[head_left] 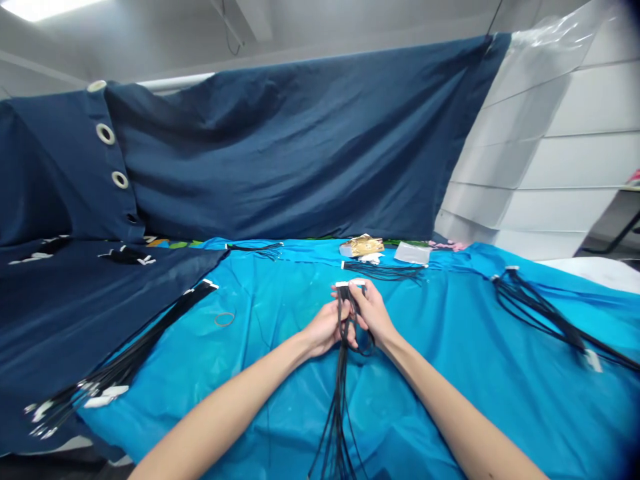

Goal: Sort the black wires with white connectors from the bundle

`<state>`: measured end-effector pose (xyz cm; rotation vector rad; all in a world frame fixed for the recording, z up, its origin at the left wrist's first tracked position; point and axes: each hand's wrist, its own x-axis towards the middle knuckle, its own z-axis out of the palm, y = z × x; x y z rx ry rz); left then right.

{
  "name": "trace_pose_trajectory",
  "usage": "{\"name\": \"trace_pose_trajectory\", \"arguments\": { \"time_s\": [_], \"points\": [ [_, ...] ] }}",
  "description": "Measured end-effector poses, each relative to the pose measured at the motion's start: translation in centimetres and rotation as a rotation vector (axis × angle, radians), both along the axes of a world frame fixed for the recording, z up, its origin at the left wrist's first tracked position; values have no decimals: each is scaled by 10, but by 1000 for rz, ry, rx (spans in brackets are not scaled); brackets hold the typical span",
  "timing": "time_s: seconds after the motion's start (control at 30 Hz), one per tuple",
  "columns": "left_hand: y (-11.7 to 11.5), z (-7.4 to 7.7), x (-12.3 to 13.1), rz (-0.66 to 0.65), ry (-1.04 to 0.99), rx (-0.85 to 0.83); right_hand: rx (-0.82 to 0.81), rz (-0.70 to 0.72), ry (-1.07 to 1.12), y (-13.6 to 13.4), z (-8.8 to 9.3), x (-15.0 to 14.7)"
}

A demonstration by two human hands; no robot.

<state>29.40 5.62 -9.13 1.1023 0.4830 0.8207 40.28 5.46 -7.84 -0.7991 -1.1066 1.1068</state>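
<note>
A bundle of thin black cables (340, 393) with white connectors at its top end runs from my hands down toward me over the bright blue cloth (450, 373). My left hand (326, 328) is closed round the bundle just below the connectors. My right hand (371, 311) pinches the same bundle at the connector end, and a black band loops below its fingers.
More black cable bundles lie around: a long one at the left (130, 357), one at the right (545, 313), two near the back (383, 270). A rubber band (225, 319) lies left of my hands. Small packets (365, 245) sit by the dark blue curtain (280, 153).
</note>
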Motion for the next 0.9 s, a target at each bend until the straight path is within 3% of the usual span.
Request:
{"name": "trace_pose_trajectory", "arguments": {
  "time_s": [0.2,0.33,0.47,0.6,0.67,0.83,0.9],
  "points": [
    [-4,6,0,-9,25,6,-74,63,-56,-3,4,1],
    [-6,13,-2,29,62,0,-129,110,115,-1,6,-2],
    [-3,14,-3,8,117,28,-163,278,191,1,9,-1],
    [-1,15,-3,31,251,109,-159,260,130,0,14,4],
    [0,16,-4,115,351,227,-143,194,138,3,15,7],
    [0,18,-7,520,586,828,-115,10,208,15,12,12],
    [-3,18,-8,614,641,949,-119,-66,204,18,10,12]
  ]
}}
